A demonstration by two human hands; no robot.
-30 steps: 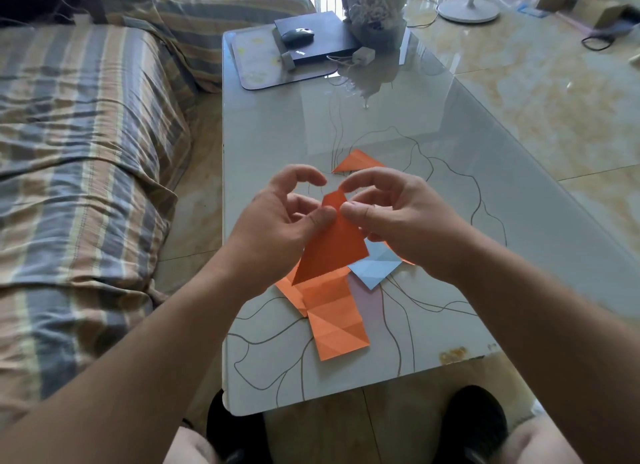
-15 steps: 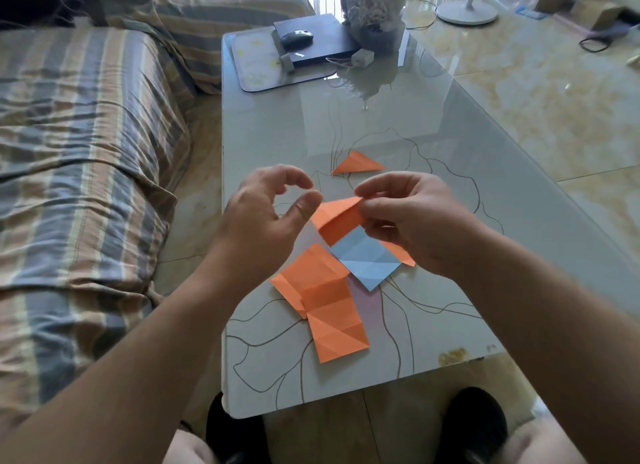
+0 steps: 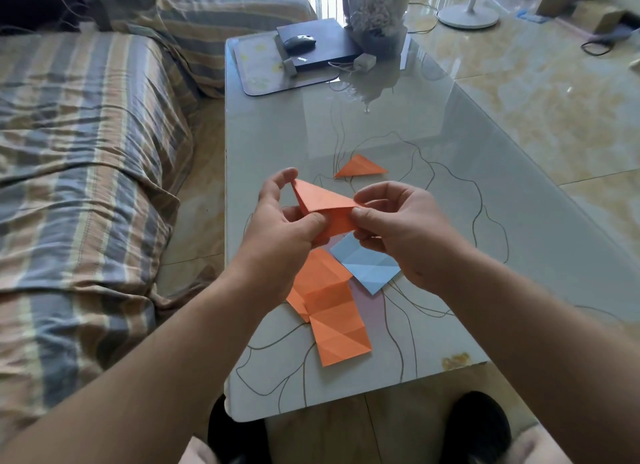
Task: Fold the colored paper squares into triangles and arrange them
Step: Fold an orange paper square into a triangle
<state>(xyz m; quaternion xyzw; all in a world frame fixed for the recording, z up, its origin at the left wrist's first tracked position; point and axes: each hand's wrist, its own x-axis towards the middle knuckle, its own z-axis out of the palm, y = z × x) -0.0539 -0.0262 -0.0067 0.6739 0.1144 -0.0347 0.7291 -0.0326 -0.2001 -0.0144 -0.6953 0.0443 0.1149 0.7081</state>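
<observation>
Head view puts both my hands above the near half of the glass worktop [image 3: 467, 158]. My left hand [image 3: 280, 228] and right hand [image 3: 398, 228] both have a grip on one orange paper [image 3: 325, 204], thumb and fingers pinching it along a fold, so it is held in the air with a triangular flap pointing up and left. Below the hands, flat on the worktop, lie creased orange squares [image 3: 332, 311], overlapping one another, with a light blue square [image 3: 367, 266] just beside them on the right and touching their edge. A finished orange triangle [image 3: 360, 167] lies alone farther back, apart from the pile. At the far end I see a tray [image 3: 256, 79] holding a dark flat box [image 3: 325, 44] with a computer mouse [image 3: 299, 41] on top. A striped sofa [image 3: 86, 152] runs along the left.
</observation>
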